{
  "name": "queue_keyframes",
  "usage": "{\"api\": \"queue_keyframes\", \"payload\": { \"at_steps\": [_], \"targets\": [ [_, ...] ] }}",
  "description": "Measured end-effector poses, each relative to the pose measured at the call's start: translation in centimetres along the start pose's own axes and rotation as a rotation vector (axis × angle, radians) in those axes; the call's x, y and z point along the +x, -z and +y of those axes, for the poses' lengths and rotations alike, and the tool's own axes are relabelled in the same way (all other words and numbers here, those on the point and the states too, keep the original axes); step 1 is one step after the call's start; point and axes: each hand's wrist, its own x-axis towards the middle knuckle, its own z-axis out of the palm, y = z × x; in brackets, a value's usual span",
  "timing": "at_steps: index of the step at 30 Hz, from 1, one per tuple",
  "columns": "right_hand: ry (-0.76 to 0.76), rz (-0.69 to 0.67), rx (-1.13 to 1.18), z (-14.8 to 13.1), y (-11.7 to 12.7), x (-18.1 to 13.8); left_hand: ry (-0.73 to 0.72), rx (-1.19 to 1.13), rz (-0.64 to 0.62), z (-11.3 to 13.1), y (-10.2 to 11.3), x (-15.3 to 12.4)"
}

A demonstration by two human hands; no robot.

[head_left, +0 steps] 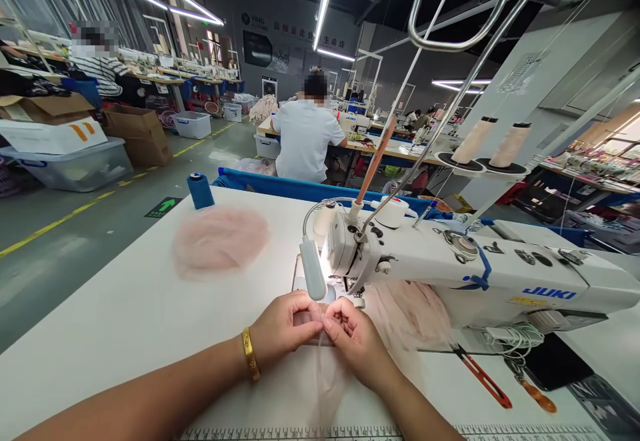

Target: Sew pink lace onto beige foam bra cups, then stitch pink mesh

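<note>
In front of the needle area of a white sewing machine (415, 254), my left hand (285, 324) and my right hand (355, 337) meet fingertip to fingertip. Both pinch sheer pink fabric (327, 381), which hangs from the fingers down toward the table's front edge. More of this gauzy pink cloth (410, 307) is bunched under the machine arm, beside my right hand. A small lamp (313, 271) on a bent metal neck lights the spot just above my fingers. The exact edge between the fingertips is too small to make out.
On the white table (150, 334) lies a loose pink fabric heap (223, 241) near a blue thread cone (201, 191). Red-handled tweezers (483, 377), a coiled cable (515, 339) and a black phone (557, 361) lie at right. A ruler strip (280, 433) runs along the front edge. A person (306, 134) sits ahead.
</note>
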Motion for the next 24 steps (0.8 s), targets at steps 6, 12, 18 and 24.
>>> {"api": "queue_keyframes", "payload": {
  "at_steps": [6,12,18,24],
  "targets": [
    [-0.015,-0.008,0.029,-0.03,0.07,-0.17,0.036,-0.065,0.034,0.04,-0.29,-0.13],
    [0.005,0.009,-0.030,0.00,-0.06,-0.06,0.027,-0.031,0.057,0.25,-0.47,-0.11],
    [0.087,0.089,-0.160,0.48,-0.30,-0.34,-0.009,0.028,0.056,0.25,-0.65,-0.01],
    [0.128,0.116,-0.196,0.38,-0.39,-0.58,-0.113,0.029,0.094,-0.38,-0.90,0.25]
  ]
}}
